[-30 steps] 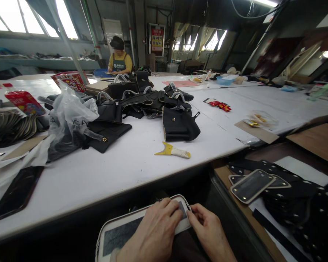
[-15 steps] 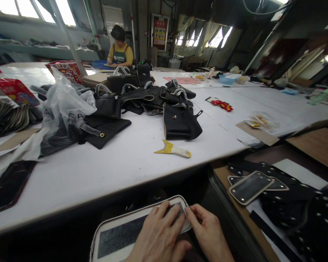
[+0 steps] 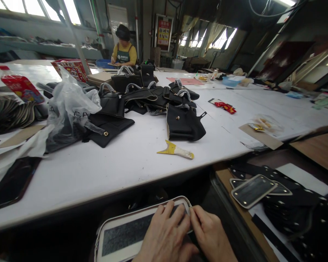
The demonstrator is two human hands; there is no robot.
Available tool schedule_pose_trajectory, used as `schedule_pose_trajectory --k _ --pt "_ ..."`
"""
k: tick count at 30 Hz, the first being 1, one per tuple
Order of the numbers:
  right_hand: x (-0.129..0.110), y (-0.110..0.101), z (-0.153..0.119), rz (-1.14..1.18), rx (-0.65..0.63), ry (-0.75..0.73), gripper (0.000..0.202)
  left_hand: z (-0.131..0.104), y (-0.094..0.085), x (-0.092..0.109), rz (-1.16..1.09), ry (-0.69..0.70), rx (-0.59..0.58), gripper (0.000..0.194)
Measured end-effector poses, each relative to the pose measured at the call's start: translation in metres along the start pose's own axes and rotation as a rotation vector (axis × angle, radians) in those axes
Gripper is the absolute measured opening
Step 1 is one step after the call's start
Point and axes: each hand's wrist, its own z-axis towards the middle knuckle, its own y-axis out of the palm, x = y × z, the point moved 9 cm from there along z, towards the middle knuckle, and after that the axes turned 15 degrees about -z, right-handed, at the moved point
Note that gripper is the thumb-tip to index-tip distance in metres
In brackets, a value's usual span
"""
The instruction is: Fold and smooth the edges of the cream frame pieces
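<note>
- Framed piece (image 3: 125,233): dark inset (image 3: 120,237), rough-grained; pale border (image 3: 142,214), smooth, leather-like.
- Black bag (image 3: 184,124): leather-like, satin; clasp (image 3: 177,118), polished metal look.
- Plastic bag (image 3: 72,102): thin, crinkled, translucent, glossy.
- Black slab (image 3: 13,182): glass-like, high gloss.
- Desk (image 3: 112,171): smooth, white, faint sheen.
- Forked yellow piece (image 3: 169,148): matt, scuffed.
- Board (image 3: 318,148): brown, wood-like, matt.

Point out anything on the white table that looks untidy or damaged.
The black bags look untidy, lying in a loose heap at varied angles. The yellow forked tool looks worn: its whitish handle has dark, scuffed marks near the end. I see no obvious spill.
</note>
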Motion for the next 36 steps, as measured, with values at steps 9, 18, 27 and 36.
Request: schedule_pose_trajectory --k 9,18,27,36 --pt "-0.015 -0.008 0.003 -0.021 0.023 -0.056 0.042 0.000 -0.022 0.010 0.033 0.054 0.109 0.023" --pt "0.007 0.000 0.001 0.647 -0.085 0.201 0.042 0.001 -0.024 0.011 0.051 0.088 0.087 0.018" --pt "0.004 0.068 -0.006 1.503 -0.104 0.529 0.046 0.004 -0.020 0.003 -0.006 0.052 0.048 0.029" --pt "-0.008 0.071 -0.015 1.633 -0.229 0.483 0.048 -0.003 -0.015 -0.001 0.038 0.160 0.172 0.038"
